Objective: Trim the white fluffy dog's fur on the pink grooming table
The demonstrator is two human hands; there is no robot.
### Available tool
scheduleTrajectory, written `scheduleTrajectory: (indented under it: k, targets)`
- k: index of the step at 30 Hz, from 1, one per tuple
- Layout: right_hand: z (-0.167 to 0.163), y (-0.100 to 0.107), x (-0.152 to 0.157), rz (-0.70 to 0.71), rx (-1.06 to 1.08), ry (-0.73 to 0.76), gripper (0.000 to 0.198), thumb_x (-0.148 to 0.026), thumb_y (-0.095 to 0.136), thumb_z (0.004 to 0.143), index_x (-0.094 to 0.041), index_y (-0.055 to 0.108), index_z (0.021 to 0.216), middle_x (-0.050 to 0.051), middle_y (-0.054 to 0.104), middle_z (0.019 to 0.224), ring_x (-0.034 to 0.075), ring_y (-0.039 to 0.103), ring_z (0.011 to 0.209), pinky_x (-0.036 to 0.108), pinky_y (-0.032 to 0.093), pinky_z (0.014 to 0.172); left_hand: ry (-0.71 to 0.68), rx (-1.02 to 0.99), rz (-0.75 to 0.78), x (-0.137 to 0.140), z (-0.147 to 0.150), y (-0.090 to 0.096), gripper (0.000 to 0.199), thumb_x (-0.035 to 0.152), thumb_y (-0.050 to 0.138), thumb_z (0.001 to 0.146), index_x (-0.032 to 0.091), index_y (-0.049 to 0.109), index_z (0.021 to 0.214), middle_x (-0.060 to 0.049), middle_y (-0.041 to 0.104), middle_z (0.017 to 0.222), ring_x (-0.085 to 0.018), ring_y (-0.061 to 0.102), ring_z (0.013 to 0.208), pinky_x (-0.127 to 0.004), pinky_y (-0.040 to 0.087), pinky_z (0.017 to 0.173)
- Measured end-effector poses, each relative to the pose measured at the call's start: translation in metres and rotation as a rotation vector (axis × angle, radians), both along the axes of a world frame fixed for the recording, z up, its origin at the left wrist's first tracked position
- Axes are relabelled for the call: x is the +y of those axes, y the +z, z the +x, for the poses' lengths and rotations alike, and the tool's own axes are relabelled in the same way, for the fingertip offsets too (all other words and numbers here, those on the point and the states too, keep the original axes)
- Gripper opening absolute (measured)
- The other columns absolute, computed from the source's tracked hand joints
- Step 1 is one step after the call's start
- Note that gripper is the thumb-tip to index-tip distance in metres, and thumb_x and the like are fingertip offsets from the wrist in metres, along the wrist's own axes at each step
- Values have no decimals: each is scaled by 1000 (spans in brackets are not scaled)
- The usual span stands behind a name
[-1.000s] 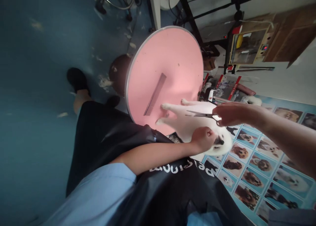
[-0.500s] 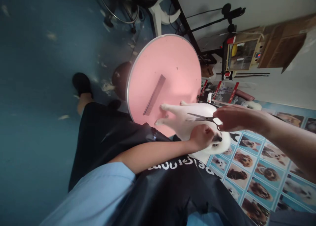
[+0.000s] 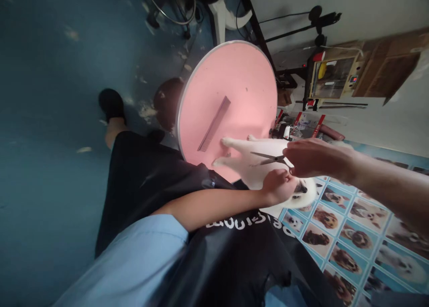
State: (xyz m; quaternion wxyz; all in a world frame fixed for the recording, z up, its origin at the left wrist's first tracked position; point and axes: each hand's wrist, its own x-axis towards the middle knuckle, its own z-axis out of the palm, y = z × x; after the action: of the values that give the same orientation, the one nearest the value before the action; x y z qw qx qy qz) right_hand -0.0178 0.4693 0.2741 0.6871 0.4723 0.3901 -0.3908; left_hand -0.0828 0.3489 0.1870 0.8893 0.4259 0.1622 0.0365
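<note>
A white dog (image 3: pixel 250 175) stands with its paws on a round pink grooming table (image 3: pixel 231 70). My left hand (image 3: pixel 277 187) is closed at the dog's chin, just beside its dark nose; the fingers' exact hold is partly hidden. My right hand (image 3: pixel 308 157) grips a pair of scissors (image 3: pixel 276 159) by the handles. Their blades are parted and lie over the white fur of the dog's chest, and I cannot tell whether they touch it. On the tabletop lies a metal comb (image 3: pixel 214 124), apart from both hands.
Cut fur lies scattered on the blue floor (image 3: pixel 50 164). A stool base (image 3: pixel 170 12) stands beyond the table. To the right are a glass-fronted cabinet (image 3: pixel 335 77), a cardboard box (image 3: pixel 385 70), tools and a poster of dog pictures (image 3: pixel 355 235).
The scissor blades have spread wider, and my right hand has shifted a little to the left. My left hand stays at the dog's chin. The whole view has shifted slightly.
</note>
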Motion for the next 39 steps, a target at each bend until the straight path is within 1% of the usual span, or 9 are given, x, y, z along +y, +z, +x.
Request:
scheduleTrajectory:
  k: [4,9,16,19,22,27,31,35,39]
  targets:
    - [-17,-4,7,-33,71,154,25,4,46,76,-10,67,76,14,67,80,21,62,72,30,31,54,-15,-35,-21,-3,-1,-1,35,17,48,80,19,31,50,2,37,50,-11,36,55,-30,26,58]
    - [-24,-8,9,-38,72,137,17,0,55,76,-10,68,77,16,67,81,27,65,78,30,33,55,8,-26,-6,-7,3,-3,29,19,51,79,19,39,52,1,44,55,-12,41,58,-30,26,58]
    - [-1,-14,-4,-38,59,117,14,-5,56,71,-10,69,71,14,64,67,21,61,62,30,31,50,4,-33,0,-7,3,-3,31,20,49,82,19,42,52,-1,51,58,-14,45,61,-29,30,62]
    - [10,-16,-9,-7,120,137,22,0,50,70,-11,69,70,13,65,66,19,59,60,30,29,50,-23,-34,-21,-5,2,-3,35,18,48,81,20,34,50,0,46,54,-12,40,57,-29,26,58]
    - [15,-22,-8,-43,12,95,11,-12,59,72,-13,69,65,11,64,64,18,59,59,30,32,51,-25,-18,-25,-6,2,-2,37,17,48,80,20,27,49,1,38,50,-12,33,55,-31,23,58]
    - [20,-33,-4,-84,-53,123,17,-5,59,70,-14,72,76,12,69,76,20,65,70,29,38,56,18,0,-170,-11,1,0,35,17,51,76,20,28,49,3,38,50,-11,35,54,-30,23,55]
    - [27,-43,-1,-91,-111,50,7,-11,68,70,-12,73,76,16,70,78,26,68,77,33,45,61,25,7,-197,-11,0,1,36,16,52,75,20,29,48,3,35,48,-10,34,52,-31,22,54]
    - [54,-57,-7,38,-215,32,17,-1,67,69,-5,73,84,22,72,88,31,69,91,38,47,71,-6,0,-156,-8,-2,-3,36,18,52,76,20,29,48,3,37,48,-10,34,51,-30,23,53]
    - [100,-47,-38,335,-338,-12,23,-1,63,75,-1,71,97,28,70,98,30,67,101,38,42,74,-38,34,-74,-5,-7,-9,24,23,54,80,18,50,56,0,54,58,-12,47,58,-28,30,56]
